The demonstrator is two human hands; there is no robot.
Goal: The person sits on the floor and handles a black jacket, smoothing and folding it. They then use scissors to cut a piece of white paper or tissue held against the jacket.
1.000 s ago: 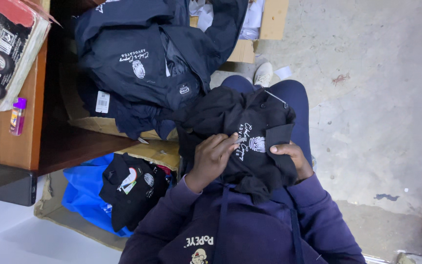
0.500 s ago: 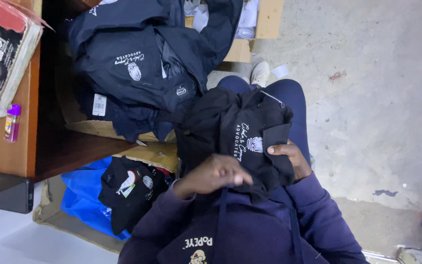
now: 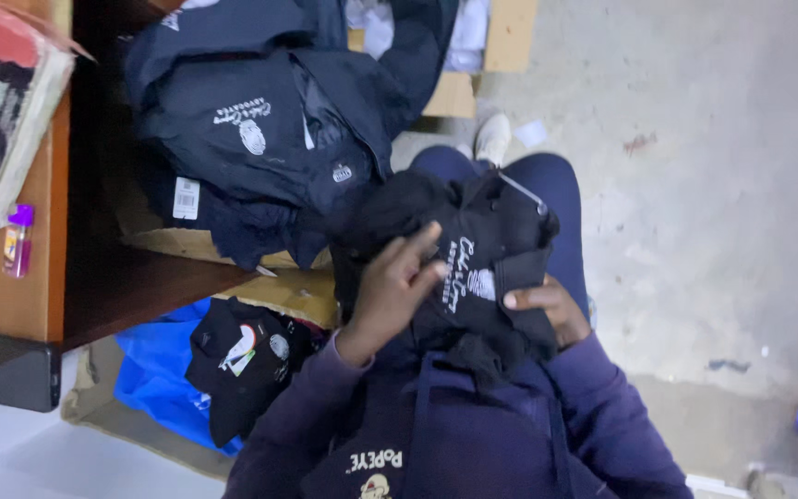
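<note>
Head view: two hands (image 3: 399, 286), one black garment (image 3: 482, 249).

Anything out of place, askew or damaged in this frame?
Nothing looks damaged. The dark garments spill loosely over the cardboard box, and a small paper scrap lies on the floor. Both hands, left hand and right hand, rest on a black garment.

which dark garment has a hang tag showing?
The folded one at the front of the pile in the cardboard box: a white tag hangs at its lower left edge. The lap garment shows none.
</note>
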